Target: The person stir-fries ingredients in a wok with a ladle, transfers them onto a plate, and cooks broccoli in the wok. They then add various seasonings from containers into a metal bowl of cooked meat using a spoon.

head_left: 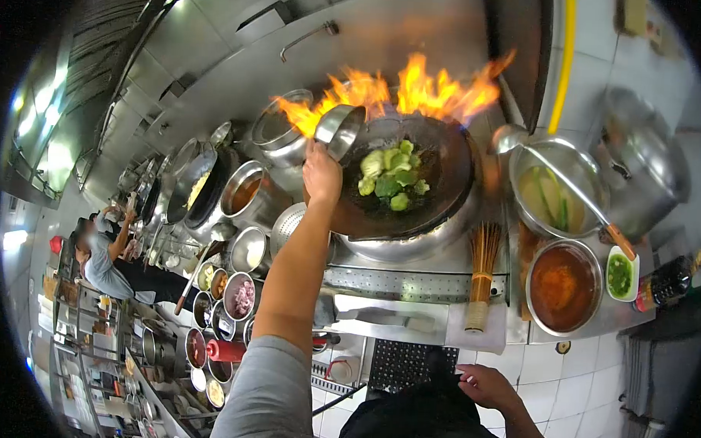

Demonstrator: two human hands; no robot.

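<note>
My left hand (322, 175) is closed on the rim of a small steel bowl (340, 134), tilted at the left side of a large dark wok (445, 164). Pale and dark green vegetable pieces (391, 174) lie in the middle of the wok. Tall orange flames (448, 89) rise along its far rim and behind the bowl. Low by my body, my right hand (487, 386) hangs away from the stove with its fingers loosely apart, and I see nothing in it.
A ladle (575, 192) rests across a steel pot of liquid (582, 219) at right. Nearby are a bowl of reddish sauce (564, 288) and a bamboo brush (483, 274). Several pots and ingredient bowls (240, 296) stand at left. Another person (110, 261) works farther left.
</note>
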